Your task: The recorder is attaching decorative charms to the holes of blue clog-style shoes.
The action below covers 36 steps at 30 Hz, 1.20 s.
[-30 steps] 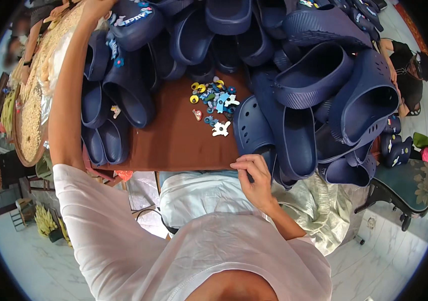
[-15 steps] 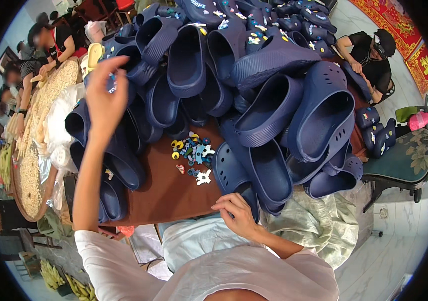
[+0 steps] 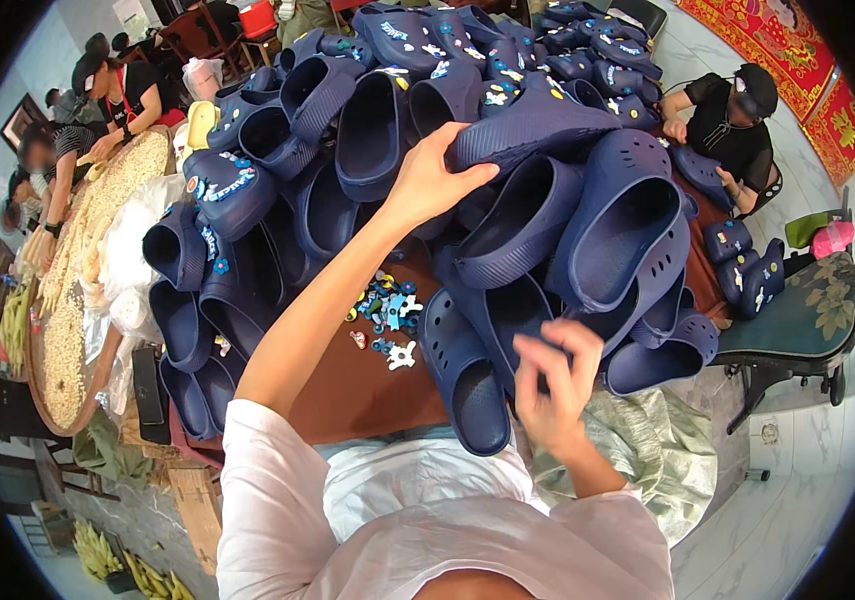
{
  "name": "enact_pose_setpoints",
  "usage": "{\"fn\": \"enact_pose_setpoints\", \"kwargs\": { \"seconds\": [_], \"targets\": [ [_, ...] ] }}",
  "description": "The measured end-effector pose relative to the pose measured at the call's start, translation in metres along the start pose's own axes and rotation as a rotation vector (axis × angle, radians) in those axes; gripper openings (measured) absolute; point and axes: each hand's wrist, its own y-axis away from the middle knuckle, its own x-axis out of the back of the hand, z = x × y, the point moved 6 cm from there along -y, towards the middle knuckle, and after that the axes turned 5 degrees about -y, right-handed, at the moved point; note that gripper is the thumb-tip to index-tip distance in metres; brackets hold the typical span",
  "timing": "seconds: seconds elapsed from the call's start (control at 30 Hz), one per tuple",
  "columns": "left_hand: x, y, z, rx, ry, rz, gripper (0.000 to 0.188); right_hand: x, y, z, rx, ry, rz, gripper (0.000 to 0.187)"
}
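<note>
A big heap of navy foam clogs (image 3: pixel 547 200) covers a brown table (image 3: pixel 347 385). My left hand (image 3: pixel 429 178) reaches up over the heap and grips the edge of one navy clog (image 3: pixel 537 128) near the top. Lower down, my right hand (image 3: pixel 557 375) has its fingers curled on the rim of another navy clog (image 3: pixel 462 375) lying at the table's near edge. A small pile of colourful shoe charms (image 3: pixel 387 310) lies on the bare table between my arms.
Clogs with charms fitted (image 3: pixel 222 185) lie at the far left of the heap. Other people sit around: two at a round tray of pale pieces (image 3: pixel 77 290) on the left, one in black (image 3: pixel 732 120) at the right. A green chair (image 3: pixel 797 310) holds more clogs.
My left hand came from the far left side to the top middle of the heap and took hold of a clog. My right hand rose from the table edge onto a clog's rim.
</note>
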Motion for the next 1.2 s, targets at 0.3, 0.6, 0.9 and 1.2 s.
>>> {"fn": "enact_pose_setpoints", "kwargs": {
  "seconds": [0.3,0.6,0.9,1.2],
  "targets": [
    [0.004,0.01,0.005,0.045,0.281,0.117,0.04,-0.039,-0.021,0.016,-0.125,0.291,-0.329,0.06],
    [0.069,0.085,0.054,0.015,0.388,0.209,0.039,-0.041,-0.013,0.017,-0.091,0.318,-0.344,0.053],
    [0.162,0.278,0.12,-0.023,-0.336,0.402,0.042,-0.039,0.001,-0.017,-0.016,-0.014,-0.287,0.042],
    [0.133,0.396,0.133,-0.069,-0.675,0.182,0.033,-0.14,0.08,-0.054,-0.884,-1.236,-0.78,0.042]
  ]
}}
